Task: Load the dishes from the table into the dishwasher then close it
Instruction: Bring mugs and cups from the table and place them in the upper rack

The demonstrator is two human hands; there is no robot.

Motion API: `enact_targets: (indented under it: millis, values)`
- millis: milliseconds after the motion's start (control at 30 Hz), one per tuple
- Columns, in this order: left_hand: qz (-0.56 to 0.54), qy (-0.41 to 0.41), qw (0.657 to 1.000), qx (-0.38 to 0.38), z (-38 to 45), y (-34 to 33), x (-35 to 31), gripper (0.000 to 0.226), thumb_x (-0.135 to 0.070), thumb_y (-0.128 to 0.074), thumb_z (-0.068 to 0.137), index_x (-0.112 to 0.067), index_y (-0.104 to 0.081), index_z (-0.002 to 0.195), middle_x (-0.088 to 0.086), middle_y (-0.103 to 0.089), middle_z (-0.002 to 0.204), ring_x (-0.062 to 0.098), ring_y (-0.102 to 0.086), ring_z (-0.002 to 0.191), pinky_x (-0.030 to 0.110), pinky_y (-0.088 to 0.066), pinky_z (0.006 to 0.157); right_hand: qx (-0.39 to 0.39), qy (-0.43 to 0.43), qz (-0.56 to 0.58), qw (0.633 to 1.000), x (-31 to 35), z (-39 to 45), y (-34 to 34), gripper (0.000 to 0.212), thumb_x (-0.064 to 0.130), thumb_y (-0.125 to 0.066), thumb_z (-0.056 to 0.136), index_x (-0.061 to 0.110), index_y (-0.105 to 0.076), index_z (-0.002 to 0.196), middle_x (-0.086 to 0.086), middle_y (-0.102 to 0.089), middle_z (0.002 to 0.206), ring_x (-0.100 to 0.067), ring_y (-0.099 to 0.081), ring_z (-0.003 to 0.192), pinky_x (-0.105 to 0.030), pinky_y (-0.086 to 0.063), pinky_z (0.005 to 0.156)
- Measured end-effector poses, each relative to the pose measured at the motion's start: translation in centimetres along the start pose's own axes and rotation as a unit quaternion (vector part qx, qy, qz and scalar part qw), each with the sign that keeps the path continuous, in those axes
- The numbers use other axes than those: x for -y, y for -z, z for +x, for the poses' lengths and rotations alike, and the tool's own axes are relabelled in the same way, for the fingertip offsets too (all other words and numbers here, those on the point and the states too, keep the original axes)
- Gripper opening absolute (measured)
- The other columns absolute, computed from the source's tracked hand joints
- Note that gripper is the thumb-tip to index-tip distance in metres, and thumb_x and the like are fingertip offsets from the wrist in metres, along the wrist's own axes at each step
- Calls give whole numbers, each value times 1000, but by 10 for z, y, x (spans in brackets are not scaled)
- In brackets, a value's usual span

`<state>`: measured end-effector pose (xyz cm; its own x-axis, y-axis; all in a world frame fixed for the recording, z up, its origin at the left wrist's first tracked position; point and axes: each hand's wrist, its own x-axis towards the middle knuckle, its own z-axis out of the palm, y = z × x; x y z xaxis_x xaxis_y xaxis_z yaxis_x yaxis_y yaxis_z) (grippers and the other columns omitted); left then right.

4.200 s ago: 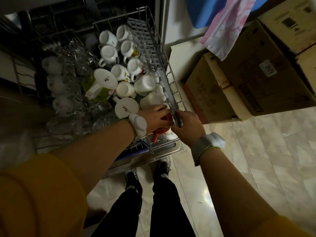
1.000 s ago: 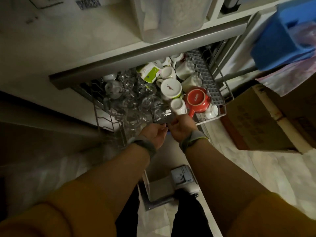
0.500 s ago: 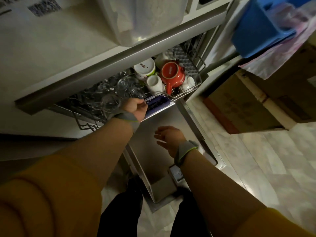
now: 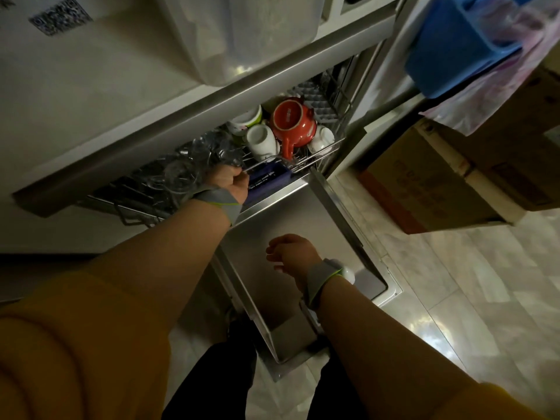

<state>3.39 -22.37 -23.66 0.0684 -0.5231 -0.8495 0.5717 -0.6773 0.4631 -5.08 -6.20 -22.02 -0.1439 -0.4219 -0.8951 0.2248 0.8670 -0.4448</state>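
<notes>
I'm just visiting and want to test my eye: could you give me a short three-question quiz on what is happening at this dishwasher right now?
1. True or false: the dishwasher door is shut.
2. Which hand is on the front edge of the rack? A) the left hand B) the right hand C) both
3. Fill in: the brightest dish in the rack is the ____ teapot.

Key
1. False: the door lies open, below the rack.
2. A: the left hand's fingers curl round the rack's front edge, while the right hand hangs over the door and holds nothing.
3. Red.
</notes>
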Motion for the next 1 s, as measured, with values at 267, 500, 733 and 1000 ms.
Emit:
enact_targets:
  millis: [267, 500, 733, 1000]
  values:
    - [-27, -35, 999, -10, 31, -11, -25, 25, 10, -36, 97, -3, -55, 86, 9, -54, 89, 16, -52, 79, 25, -40, 91, 3, -6, -29, 1000, -12, 8, 10, 27, -4, -49, 91, -6, -62, 114, -15, -63, 97, -19, -60, 79, -25, -44, 59]
    - [-46, -42, 998, -12, 44, -18, -27, 42, 9, -36, 97, 1, -43, 138, 15, -42, 147, 24, -40, 135, 27, -37, 103, -9, 6, -63, 998, -12, 16, 14, 22, -1, -52, 90, -2, -65, 108, -20, -67, 104, -23, -62, 87, -31, -49, 65]
    - [-23, -60, 998, 29, 34, -16, -35, 24, 11, -36, 97, 4, -55, 84, 19, -58, 122, 26, -45, 129, 28, -39, 102, -18, 44, -95, 994, -6, 13, 15, 22, 0, -55, 90, -3, -65, 109, -26, -67, 110, -30, -66, 90, -34, -52, 69]
    - [20, -86, 995, 41, 52, -11, -35, 20, 10, -37, 96, 12, -57, 94, 13, -55, 86, 22, -57, 105, 28, -35, 109, -10, 38, -123, 992, -32, 3, 32, 24, -1, -54, 90, -3, -65, 111, -25, -67, 111, -29, -65, 95, -36, -52, 86]
